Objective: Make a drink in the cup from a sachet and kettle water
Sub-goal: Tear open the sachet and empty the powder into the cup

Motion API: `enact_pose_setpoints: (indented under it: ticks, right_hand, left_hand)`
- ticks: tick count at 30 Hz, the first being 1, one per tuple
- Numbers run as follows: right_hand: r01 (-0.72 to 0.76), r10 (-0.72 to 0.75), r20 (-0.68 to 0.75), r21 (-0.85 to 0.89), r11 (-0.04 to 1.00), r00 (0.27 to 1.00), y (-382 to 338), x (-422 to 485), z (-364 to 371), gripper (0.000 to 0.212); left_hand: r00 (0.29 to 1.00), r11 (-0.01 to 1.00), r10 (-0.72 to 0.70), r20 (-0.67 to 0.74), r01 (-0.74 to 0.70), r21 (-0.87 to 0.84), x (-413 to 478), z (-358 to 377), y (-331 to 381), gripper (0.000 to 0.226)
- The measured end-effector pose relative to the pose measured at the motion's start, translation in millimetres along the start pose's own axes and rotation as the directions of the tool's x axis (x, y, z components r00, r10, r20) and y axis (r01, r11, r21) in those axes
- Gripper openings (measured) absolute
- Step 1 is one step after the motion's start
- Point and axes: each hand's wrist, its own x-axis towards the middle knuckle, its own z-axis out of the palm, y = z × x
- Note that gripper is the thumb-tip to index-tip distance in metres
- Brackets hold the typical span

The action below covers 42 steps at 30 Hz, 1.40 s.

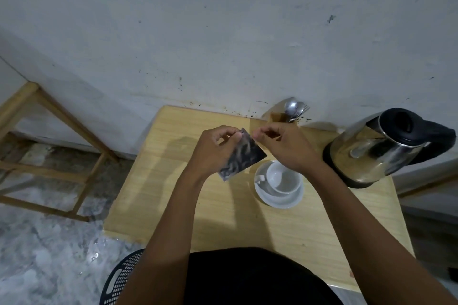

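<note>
Aloft, left hand [213, 148] pinches sachet [244, 156], long axis slanting up-right.

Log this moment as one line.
left hand: pinches sachet | right hand: at its top edge, grip unclear | cup: empty, on saucer | kettle: standing

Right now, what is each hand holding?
Left hand: pinches the dark patterned foil sachet by its top corner.
Right hand: pinches the sachet's top edge.
</note>
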Motion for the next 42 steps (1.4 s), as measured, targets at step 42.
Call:
enact_pose_setpoints:
  ticks: [42]
  right_hand:
    - [0.436,-0.449,0.106,-0.512,0.74,0.887,-19,12,-4,0.006]
  left_hand:
    - [0.993,0.996,-0.076,-0.087,0.079,0.031,-3,15,25,0.023]
